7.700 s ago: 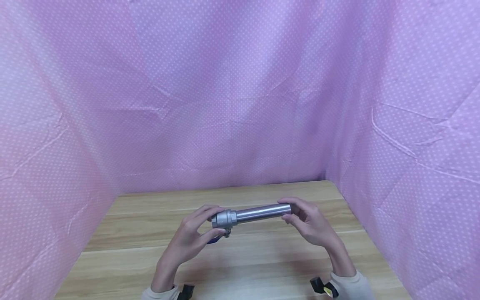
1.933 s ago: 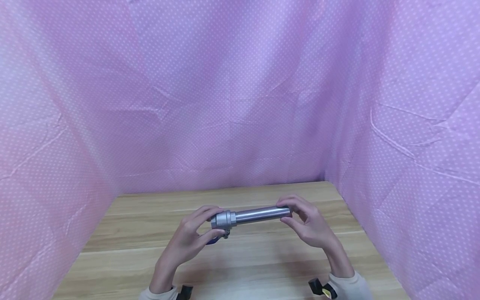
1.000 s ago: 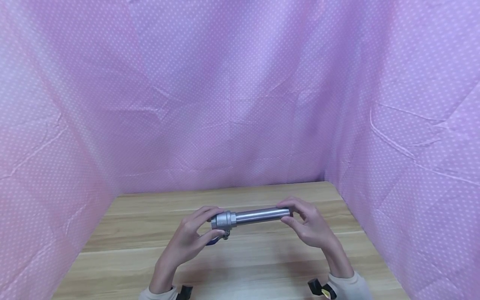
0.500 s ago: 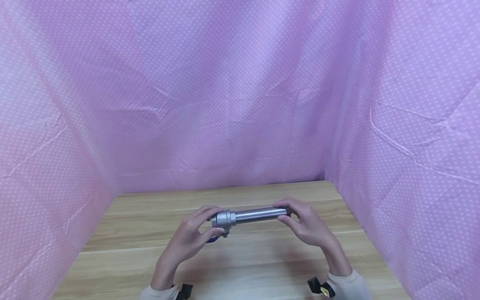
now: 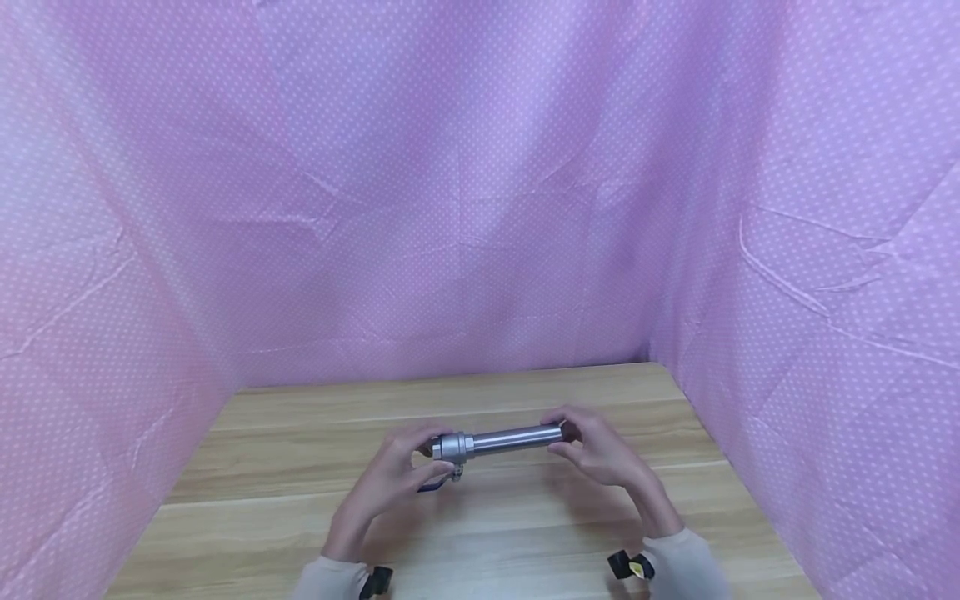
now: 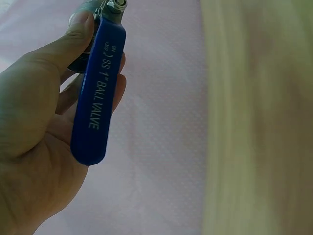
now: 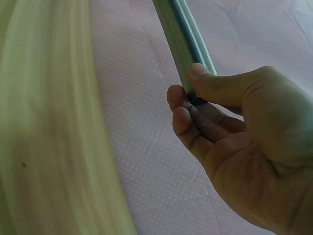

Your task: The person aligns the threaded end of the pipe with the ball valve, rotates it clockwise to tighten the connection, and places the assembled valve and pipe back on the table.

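My left hand (image 5: 400,468) grips a silver ball valve (image 5: 453,447) between thumb and fingers. The valve's blue lever handle (image 6: 99,88), lettered "SS 1" BALL VALVE", points back along the palm in the left wrist view. A shiny metal pipe (image 5: 516,439) extends rightward from the valve's hex end, the two joined in one line. At the pipe's far end my right hand (image 5: 596,448) pinches it with thumb and fingertips, as the right wrist view also shows. Valve and pipe are held above the table, with shadows under the hands. The thread inside the joint is hidden.
A wood-grain table (image 5: 480,533) lies under both hands. Pink cloth with white dots (image 5: 465,208) hangs behind it and along both sides. Black wrist cameras (image 5: 377,582) sit at the sleeve cuffs.
Over the last half second both hands have come lower and nearer the table, carrying the valve and pipe. The right hand has also shifted left. Both grips stay on the same ends.
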The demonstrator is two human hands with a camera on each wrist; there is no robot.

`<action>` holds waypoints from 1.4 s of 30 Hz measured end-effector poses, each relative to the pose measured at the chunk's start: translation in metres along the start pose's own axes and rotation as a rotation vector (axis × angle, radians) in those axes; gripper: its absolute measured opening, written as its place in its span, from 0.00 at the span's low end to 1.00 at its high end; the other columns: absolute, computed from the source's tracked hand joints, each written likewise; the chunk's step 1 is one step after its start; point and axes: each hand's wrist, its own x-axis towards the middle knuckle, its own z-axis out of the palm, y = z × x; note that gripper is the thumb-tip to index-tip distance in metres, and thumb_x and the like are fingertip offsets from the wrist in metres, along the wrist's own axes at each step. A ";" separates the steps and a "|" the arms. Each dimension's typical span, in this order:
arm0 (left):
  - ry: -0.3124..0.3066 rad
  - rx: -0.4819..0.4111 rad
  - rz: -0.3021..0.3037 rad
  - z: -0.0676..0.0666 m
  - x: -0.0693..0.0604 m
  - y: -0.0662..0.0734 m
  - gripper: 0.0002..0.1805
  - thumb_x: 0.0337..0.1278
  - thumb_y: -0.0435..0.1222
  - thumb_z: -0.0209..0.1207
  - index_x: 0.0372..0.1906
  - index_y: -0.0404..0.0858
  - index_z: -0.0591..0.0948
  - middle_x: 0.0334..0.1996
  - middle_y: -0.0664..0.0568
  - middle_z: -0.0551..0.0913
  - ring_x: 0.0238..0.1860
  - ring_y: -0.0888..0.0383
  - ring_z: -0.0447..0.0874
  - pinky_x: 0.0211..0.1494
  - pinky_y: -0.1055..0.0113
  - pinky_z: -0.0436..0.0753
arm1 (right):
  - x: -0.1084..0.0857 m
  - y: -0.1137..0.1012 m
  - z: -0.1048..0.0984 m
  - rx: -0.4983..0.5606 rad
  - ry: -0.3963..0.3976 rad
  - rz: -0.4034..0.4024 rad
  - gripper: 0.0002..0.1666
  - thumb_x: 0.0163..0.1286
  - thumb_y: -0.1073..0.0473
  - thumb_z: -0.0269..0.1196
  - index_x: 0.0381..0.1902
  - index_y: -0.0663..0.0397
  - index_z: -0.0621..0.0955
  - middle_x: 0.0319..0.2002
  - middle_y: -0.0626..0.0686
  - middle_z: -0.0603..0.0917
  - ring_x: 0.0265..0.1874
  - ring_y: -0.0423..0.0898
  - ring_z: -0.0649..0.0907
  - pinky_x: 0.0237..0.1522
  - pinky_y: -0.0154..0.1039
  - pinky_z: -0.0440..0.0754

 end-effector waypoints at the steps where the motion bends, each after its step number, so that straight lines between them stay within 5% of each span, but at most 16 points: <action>1: -0.017 -0.018 -0.039 0.002 -0.001 -0.003 0.29 0.59 0.36 0.82 0.66 0.46 0.89 0.53 0.57 0.95 0.48 0.67 0.91 0.55 0.65 0.94 | 0.000 0.003 0.002 0.000 -0.009 0.018 0.19 0.74 0.69 0.74 0.61 0.59 0.86 0.48 0.55 0.92 0.42 0.36 0.87 0.49 0.33 0.92; 5: -0.066 -0.056 -0.151 0.008 -0.004 -0.011 0.25 0.64 0.40 0.80 0.65 0.48 0.90 0.50 0.60 0.95 0.48 0.67 0.90 0.55 0.68 0.92 | 0.001 0.013 0.008 -0.005 -0.031 0.070 0.19 0.74 0.69 0.73 0.60 0.59 0.86 0.47 0.55 0.92 0.42 0.35 0.86 0.47 0.32 0.91; 13: -0.110 -0.041 -0.216 0.017 -0.006 -0.021 0.25 0.65 0.38 0.79 0.66 0.48 0.89 0.49 0.59 0.95 0.47 0.67 0.92 0.57 0.70 0.91 | 0.000 0.022 0.019 -0.026 -0.040 0.164 0.19 0.74 0.69 0.73 0.60 0.57 0.87 0.47 0.52 0.91 0.42 0.38 0.86 0.47 0.31 0.90; 21: -0.137 -0.055 -0.292 0.025 -0.006 -0.031 0.19 0.63 0.39 0.80 0.58 0.47 0.91 0.45 0.56 0.96 0.42 0.68 0.90 0.47 0.73 0.90 | 0.000 0.028 0.027 -0.037 -0.089 0.210 0.18 0.73 0.69 0.73 0.59 0.56 0.87 0.46 0.52 0.91 0.42 0.41 0.86 0.47 0.31 0.89; 30: -0.112 -0.018 -0.320 0.032 -0.007 -0.036 0.17 0.58 0.41 0.84 0.52 0.46 0.93 0.41 0.55 0.96 0.37 0.69 0.88 0.43 0.73 0.87 | 0.000 0.037 0.033 -0.035 -0.111 0.276 0.15 0.73 0.69 0.73 0.54 0.53 0.88 0.42 0.48 0.89 0.41 0.43 0.85 0.45 0.31 0.85; 42: -0.138 0.029 -0.334 0.036 -0.006 -0.038 0.17 0.65 0.41 0.80 0.56 0.44 0.92 0.44 0.55 0.96 0.38 0.68 0.85 0.44 0.73 0.85 | -0.002 0.045 0.039 0.001 -0.098 0.296 0.15 0.70 0.71 0.74 0.52 0.55 0.89 0.40 0.50 0.89 0.41 0.42 0.83 0.46 0.31 0.82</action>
